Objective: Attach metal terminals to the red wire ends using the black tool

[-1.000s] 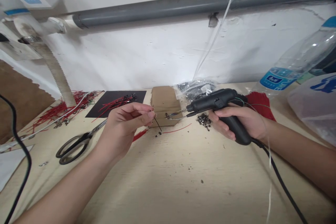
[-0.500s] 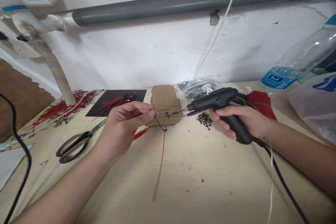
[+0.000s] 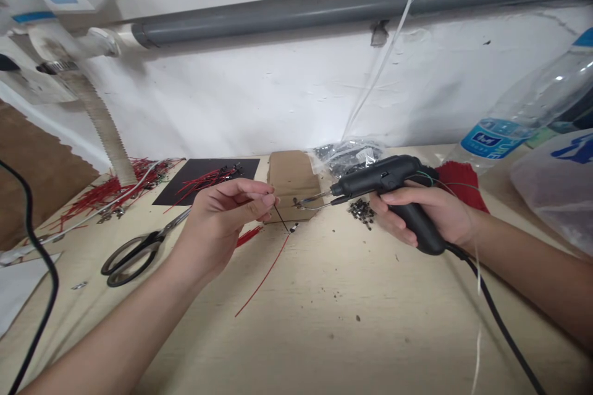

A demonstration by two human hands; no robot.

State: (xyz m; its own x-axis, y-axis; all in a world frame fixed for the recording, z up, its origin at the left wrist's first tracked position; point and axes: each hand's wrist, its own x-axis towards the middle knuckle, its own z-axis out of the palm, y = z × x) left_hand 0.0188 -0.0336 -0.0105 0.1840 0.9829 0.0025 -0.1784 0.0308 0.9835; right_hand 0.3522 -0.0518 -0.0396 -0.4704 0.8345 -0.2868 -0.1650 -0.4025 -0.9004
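Between thumb and forefinger, my left hand (image 3: 227, 216) pinches a thin black wire (image 3: 280, 218). At the wire's lower end hangs a small metal part (image 3: 294, 229), and a red wire (image 3: 262, 284) trails from it down to the left. My right hand (image 3: 426, 210) is wrapped round the grip of a black soldering gun (image 3: 384, 179). The gun's metal tip (image 3: 319, 199) points left, at the front of a brown cardboard block (image 3: 293, 176). Another small metal piece (image 3: 297, 202) shows at that tip; whether it touches the block I cannot tell.
Scissors (image 3: 134, 253) lie left of my left hand. Behind are a black sheet (image 3: 173, 182) with red wires and a larger wire heap (image 3: 88, 203). Small dark parts (image 3: 362, 212), a plastic bag (image 3: 345, 157), a red bundle (image 3: 463, 184) and a bottle (image 3: 491, 136) are at the right.
The dangling red wire has swung left, and the small metal part on it has turned slightly. Both hands and the soldering gun stay almost in place.
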